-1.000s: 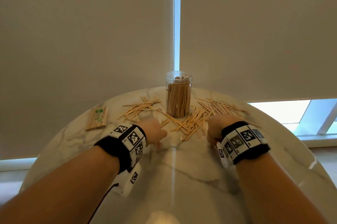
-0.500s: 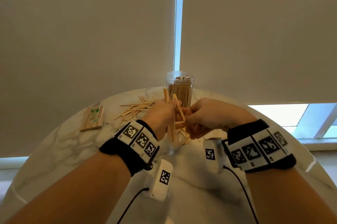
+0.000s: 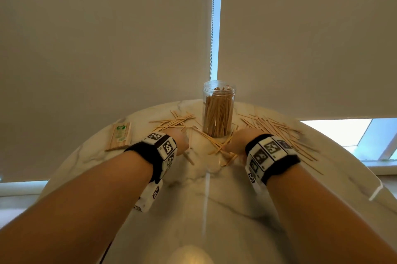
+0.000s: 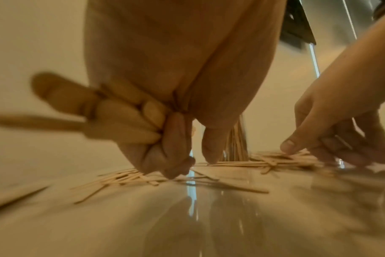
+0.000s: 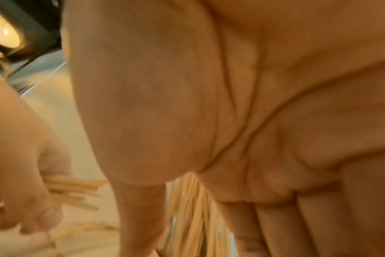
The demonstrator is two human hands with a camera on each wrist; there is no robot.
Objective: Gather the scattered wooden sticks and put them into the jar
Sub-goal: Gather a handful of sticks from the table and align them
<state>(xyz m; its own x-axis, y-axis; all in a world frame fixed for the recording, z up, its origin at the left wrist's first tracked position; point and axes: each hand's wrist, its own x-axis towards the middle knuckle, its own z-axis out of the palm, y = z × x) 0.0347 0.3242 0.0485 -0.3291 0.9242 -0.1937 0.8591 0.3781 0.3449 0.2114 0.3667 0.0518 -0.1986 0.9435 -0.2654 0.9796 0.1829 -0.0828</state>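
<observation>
**Both hands back down at the sticks**

Your hands have dropped from up by the jar [image 3: 218, 109] to the surface [image 3: 206, 199] again. Your left hand [image 4: 165, 139] has its fingers curled tight around a small bunch of sticks [image 4: 81, 111]. Your right hand [image 4: 332, 135] reaches down with loose fingers touching the scattered sticks [image 3: 217, 145]; you can't tell if it holds any. The jar stands upright between the piles, packed with sticks. A small packet [image 3: 120, 137] lies off to the left.

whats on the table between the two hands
In the head view, loose thin wooden sticks lie criss-crossed on the marble table between left hand and right hand.
</observation>
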